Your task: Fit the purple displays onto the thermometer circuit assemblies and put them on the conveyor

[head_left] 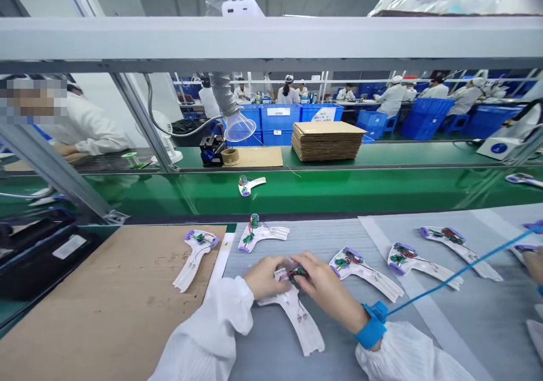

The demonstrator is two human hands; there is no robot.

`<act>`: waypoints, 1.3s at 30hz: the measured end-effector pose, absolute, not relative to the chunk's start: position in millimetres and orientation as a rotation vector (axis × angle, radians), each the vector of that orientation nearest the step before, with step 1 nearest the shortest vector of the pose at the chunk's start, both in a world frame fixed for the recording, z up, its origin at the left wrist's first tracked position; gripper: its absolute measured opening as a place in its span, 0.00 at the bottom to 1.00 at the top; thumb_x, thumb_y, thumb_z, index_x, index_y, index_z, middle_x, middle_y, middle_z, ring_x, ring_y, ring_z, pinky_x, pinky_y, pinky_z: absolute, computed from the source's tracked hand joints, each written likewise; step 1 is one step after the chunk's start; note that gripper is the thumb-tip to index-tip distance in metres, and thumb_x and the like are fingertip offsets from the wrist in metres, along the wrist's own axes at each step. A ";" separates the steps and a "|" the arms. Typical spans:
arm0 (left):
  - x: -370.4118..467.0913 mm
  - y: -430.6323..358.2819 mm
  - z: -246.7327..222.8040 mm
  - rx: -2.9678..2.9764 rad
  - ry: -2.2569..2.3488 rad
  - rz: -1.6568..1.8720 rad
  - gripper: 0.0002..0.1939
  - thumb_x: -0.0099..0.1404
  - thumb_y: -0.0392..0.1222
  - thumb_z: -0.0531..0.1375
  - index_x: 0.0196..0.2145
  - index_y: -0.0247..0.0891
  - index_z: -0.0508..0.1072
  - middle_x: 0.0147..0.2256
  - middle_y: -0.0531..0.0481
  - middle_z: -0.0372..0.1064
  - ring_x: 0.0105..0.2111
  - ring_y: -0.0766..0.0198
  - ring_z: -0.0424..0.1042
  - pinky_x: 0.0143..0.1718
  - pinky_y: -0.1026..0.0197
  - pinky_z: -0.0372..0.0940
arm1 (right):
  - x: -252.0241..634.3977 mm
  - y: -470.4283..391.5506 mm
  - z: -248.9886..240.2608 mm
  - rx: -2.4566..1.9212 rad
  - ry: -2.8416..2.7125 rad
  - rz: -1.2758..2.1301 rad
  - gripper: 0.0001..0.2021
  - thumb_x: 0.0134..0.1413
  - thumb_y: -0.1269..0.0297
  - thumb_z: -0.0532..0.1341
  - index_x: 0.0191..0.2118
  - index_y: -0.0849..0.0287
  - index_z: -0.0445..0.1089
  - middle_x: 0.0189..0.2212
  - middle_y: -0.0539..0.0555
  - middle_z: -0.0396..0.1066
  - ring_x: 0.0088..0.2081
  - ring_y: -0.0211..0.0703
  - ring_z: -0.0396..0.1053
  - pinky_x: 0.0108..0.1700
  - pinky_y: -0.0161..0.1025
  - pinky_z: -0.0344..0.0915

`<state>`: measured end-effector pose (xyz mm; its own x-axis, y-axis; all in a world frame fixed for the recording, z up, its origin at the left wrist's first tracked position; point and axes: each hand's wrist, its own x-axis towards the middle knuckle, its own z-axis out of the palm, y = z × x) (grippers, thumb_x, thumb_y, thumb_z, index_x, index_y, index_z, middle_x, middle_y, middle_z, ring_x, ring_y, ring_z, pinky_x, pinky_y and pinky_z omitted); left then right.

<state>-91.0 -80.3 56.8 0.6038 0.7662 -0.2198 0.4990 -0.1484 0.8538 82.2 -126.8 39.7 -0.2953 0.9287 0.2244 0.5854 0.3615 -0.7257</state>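
In front of me lies a white gun-shaped plastic housing half, its handle pointing toward me and wires running inside it. My right hand pinches a small green circuit board with red wires over the wide end of this housing. My left hand is closed at the left of the same wide end, thumb and fingers around its edge; part of its grip is hidden. A blue wrist strap with a blue cord is on my right wrist. Just beyond my hands rests a similar housing half with its board standing up.
More housing halves with boards lie to the right and on brown cardboard at left. One sits on the green conveyor. Behind stand a cardboard stack and a fume hose. Another person's hand shows at far right.
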 end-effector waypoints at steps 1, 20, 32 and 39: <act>-90.2 -79.6 51.0 1.776 0.994 0.302 0.12 0.48 0.39 0.61 0.34 0.36 0.68 0.30 0.51 0.68 0.34 0.57 0.69 0.39 0.55 0.63 | 81.7 -126.8 40.5 -1.358 -1.972 0.696 0.18 0.50 0.79 0.55 0.47 0.57 0.66 0.39 0.55 0.67 0.40 0.45 0.67 0.42 0.40 0.63; -87.6 -105.1 47.4 1.471 1.072 0.785 0.12 0.61 0.46 0.55 0.41 0.41 0.62 0.28 0.54 0.66 0.20 0.68 0.68 0.16 0.70 0.61 | 84.5 -106.5 35.7 -0.984 -1.987 0.642 0.14 0.58 0.71 0.55 0.49 0.52 0.63 0.44 0.55 0.65 0.46 0.42 0.65 0.46 0.40 0.65; -87.7 -102.1 46.1 1.411 1.046 0.753 0.12 0.60 0.46 0.56 0.40 0.40 0.62 0.29 0.54 0.66 0.20 0.68 0.68 0.16 0.69 0.62 | 84.9 -107.1 28.3 -0.947 -1.927 0.544 0.13 0.57 0.71 0.56 0.47 0.54 0.67 0.43 0.56 0.68 0.45 0.41 0.68 0.44 0.37 0.67; -87.5 -102.9 47.9 1.411 1.041 0.727 0.12 0.60 0.44 0.56 0.41 0.41 0.63 0.28 0.54 0.65 0.22 0.67 0.68 0.18 0.68 0.63 | 88.5 -106.4 33.2 -0.991 -1.776 0.712 0.06 0.55 0.66 0.59 0.39 0.57 0.68 0.38 0.55 0.71 0.41 0.41 0.70 0.41 0.37 0.69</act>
<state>-87.5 -102.9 47.9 0.4083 0.9015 -0.1433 0.1761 0.0763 0.9814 88.5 -106.4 33.2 -0.2234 0.8638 0.4515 0.3128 0.5023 -0.8062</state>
